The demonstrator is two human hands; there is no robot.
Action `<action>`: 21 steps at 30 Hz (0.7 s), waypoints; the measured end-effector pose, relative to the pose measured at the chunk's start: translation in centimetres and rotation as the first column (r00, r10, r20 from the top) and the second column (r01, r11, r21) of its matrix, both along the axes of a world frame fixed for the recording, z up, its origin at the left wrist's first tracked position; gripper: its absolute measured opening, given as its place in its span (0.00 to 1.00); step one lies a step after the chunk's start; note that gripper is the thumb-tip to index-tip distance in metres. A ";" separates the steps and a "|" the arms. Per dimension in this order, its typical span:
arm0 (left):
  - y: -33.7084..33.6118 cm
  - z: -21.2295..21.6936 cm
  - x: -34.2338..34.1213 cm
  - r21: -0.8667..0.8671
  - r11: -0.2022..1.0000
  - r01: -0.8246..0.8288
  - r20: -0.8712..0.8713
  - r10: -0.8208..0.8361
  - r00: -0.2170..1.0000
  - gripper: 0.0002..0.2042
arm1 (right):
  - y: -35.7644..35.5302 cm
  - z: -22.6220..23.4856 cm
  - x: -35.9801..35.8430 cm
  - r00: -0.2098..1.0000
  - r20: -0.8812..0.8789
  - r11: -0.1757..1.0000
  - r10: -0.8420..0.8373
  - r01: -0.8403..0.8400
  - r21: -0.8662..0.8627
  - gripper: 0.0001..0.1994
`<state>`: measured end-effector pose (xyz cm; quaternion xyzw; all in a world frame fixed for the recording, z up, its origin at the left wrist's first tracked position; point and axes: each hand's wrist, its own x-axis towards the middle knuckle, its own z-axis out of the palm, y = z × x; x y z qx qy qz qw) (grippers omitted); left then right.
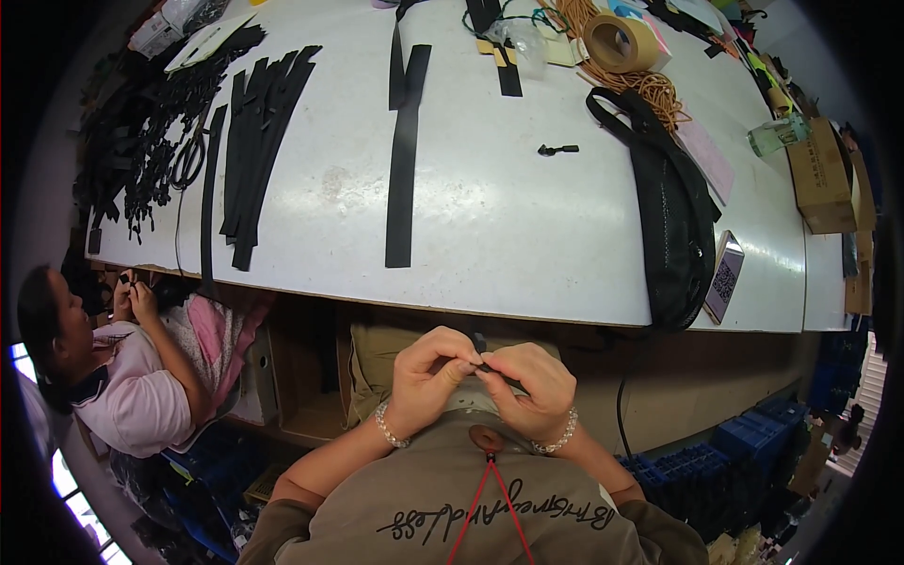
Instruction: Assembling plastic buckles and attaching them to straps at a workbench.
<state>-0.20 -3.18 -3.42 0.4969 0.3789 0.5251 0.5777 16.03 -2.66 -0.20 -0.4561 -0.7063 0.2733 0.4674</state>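
My left hand and my right hand meet in front of my chest, just off the table's near edge. The fingertips of both pinch a small, thin black piece. It looks like a short cord or strip; its exact kind is mostly hidden by my fingers. Beyond my hands, a small black zipper pull lies alone on the white table. A long flat black strap runs toward me, left of the middle.
A black bag lies at the right beside a phone. Further back are a tape roll and tan cord. Black strips, scissors and piled black pulls occupy the left. A co-worker sits at left.
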 end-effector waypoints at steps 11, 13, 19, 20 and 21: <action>-0.2 0.5 0.3 -0.262 0.958 0.119 0.327 -0.028 0.945 0.07 | -0.6 0.0 0.4 0.985 -0.149 0.918 -0.087 0.021 -0.396 0.06; 0.0 0.5 0.0 -0.294 0.947 0.132 0.156 -0.089 0.984 0.12 | -0.6 -0.1 0.6 0.992 -0.116 0.910 -0.050 -0.003 -0.415 0.05; 0.1 0.1 -0.4 -0.291 0.943 0.165 0.080 -0.148 0.986 0.11 | -0.3 0.9 0.9 1.000 -0.009 0.904 0.014 -0.016 -0.427 0.04; 0.0 0.2 -0.3 -0.291 0.942 0.164 0.080 -0.147 0.986 0.11 | -0.2 1.0 1.0 1.000 -0.010 0.904 0.014 -0.017 -0.428 0.04; 0.0 0.4 -0.1 -0.307 0.940 0.145 0.097 -0.121 0.988 0.09 | 0.0 1.1 1.0 0.999 0.008 0.904 0.039 -0.032 -0.426 0.04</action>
